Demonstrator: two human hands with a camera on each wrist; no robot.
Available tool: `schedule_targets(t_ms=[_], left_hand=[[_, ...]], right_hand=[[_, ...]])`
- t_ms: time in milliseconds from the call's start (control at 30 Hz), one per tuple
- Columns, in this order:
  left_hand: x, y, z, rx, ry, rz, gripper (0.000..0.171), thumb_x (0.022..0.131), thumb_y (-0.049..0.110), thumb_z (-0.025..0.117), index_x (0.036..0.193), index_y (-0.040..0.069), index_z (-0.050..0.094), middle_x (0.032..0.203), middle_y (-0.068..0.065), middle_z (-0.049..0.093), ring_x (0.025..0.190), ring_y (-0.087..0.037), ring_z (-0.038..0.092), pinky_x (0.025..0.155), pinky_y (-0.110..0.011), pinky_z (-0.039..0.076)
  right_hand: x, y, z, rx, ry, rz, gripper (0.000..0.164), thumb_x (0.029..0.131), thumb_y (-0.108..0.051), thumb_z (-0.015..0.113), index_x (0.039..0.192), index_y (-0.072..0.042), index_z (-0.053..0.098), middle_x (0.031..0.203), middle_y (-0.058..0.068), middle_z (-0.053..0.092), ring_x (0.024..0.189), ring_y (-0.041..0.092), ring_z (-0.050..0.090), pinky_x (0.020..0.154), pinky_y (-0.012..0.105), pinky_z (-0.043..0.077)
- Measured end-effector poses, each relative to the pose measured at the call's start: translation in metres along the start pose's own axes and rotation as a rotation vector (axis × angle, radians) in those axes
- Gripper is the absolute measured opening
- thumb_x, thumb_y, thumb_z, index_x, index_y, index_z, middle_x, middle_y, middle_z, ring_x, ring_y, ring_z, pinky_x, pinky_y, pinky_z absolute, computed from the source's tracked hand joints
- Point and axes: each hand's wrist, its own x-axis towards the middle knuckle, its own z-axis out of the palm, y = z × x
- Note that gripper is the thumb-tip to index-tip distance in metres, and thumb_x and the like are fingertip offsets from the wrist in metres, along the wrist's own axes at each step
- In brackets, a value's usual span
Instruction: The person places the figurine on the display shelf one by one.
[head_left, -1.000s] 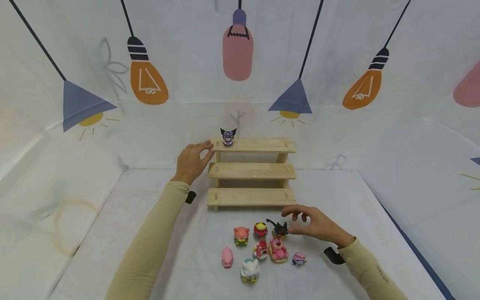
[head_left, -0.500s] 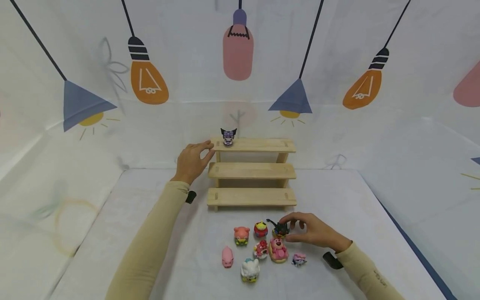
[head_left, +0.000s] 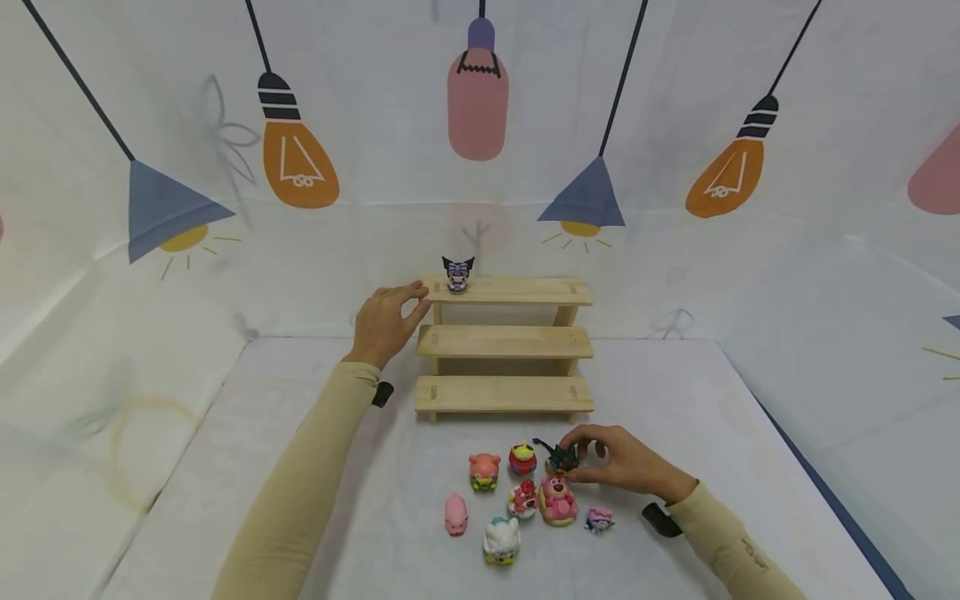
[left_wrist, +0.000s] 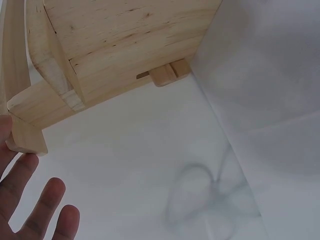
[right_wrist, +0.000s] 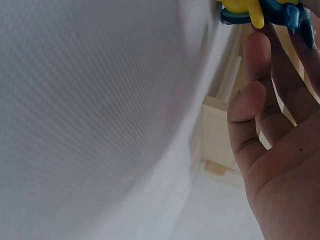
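A three-tier wooden display shelf [head_left: 506,342] stands at the back of the white table. My left hand [head_left: 384,323] pinches the left end of its top tier with thumb and forefinger, the other fingers loose in the left wrist view. Near the shelf's front right corner, my right hand [head_left: 626,462] holds a dark toy figurine [head_left: 558,458] with pointed ears and a thin tail. Blue-green and yellow parts of that figurine [right_wrist: 280,11] show above the fingers in the right wrist view. A purple and black figurine [head_left: 457,275] sits on the top tier's left side.
Several more figurines stand before the shelf: a pink bear [head_left: 558,502] close by the right hand, a red and yellow one [head_left: 522,458], a pink pig [head_left: 455,514], a white one [head_left: 501,542] and a small purple-pink one [head_left: 599,519]. A printed white curtain [head_left: 375,167] hangs behind.
My right hand has moved slightly left, and its thumb and fingers have come together around the dark figurine. The left hand stays at the top tier.
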Motion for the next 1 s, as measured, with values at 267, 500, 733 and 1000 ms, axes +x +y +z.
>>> schedule_targets(t_ms=[267, 500, 733, 1000], left_hand=[[0.0, -0.0007, -0.0004, 0.004, -0.006, -0.001, 0.031, 0.097, 0.035, 0.071, 0.12, 0.015, 0.076, 0.131, -0.001, 0.068, 0.112, -0.034, 0.066, 0.087, -0.053, 0.055], [-0.001, -0.0009, -0.0013, 0.008, -0.004, 0.001, 0.031, 0.097, 0.035, 0.071, 0.121, 0.015, 0.076, 0.131, -0.001, 0.068, 0.111, -0.034, 0.066, 0.084, -0.052, 0.055], [-0.0013, 0.0001, -0.0017, 0.007, 0.0, 0.007, 0.031, 0.097, 0.035, 0.071, 0.12, 0.014, 0.076, 0.131, -0.002, 0.068, 0.111, -0.034, 0.067, 0.084, -0.052, 0.055], [-0.0015, 0.0005, -0.0025, 0.003, 0.006, 0.014, 0.031, 0.097, 0.034, 0.072, 0.119, 0.013, 0.076, 0.13, -0.002, 0.069, 0.11, -0.035, 0.067, 0.084, -0.052, 0.056]], right_hand=[[0.0018, -0.0039, -0.0003, -0.012, -0.009, 0.006, 0.036, 0.085, -0.039, 0.083, 0.116, -0.028, 0.067, 0.101, -0.018, 0.068, 0.086, 0.014, 0.061, 0.069, 0.031, 0.049], [0.0025, -0.004, 0.001, -0.01, 0.004, -0.014, 0.036, 0.084, -0.037, 0.084, 0.115, -0.028, 0.067, 0.101, -0.017, 0.068, 0.085, 0.014, 0.062, 0.068, 0.031, 0.049], [0.0032, -0.0037, 0.0009, -0.025, 0.023, -0.029, 0.037, 0.084, -0.036, 0.084, 0.116, -0.026, 0.067, 0.102, -0.017, 0.068, 0.084, 0.013, 0.062, 0.067, 0.03, 0.049], [0.0059, -0.0034, -0.0044, -0.036, 0.075, -0.047, 0.036, 0.085, -0.035, 0.084, 0.115, -0.029, 0.065, 0.104, -0.013, 0.065, 0.082, 0.014, 0.061, 0.064, 0.033, 0.049]])
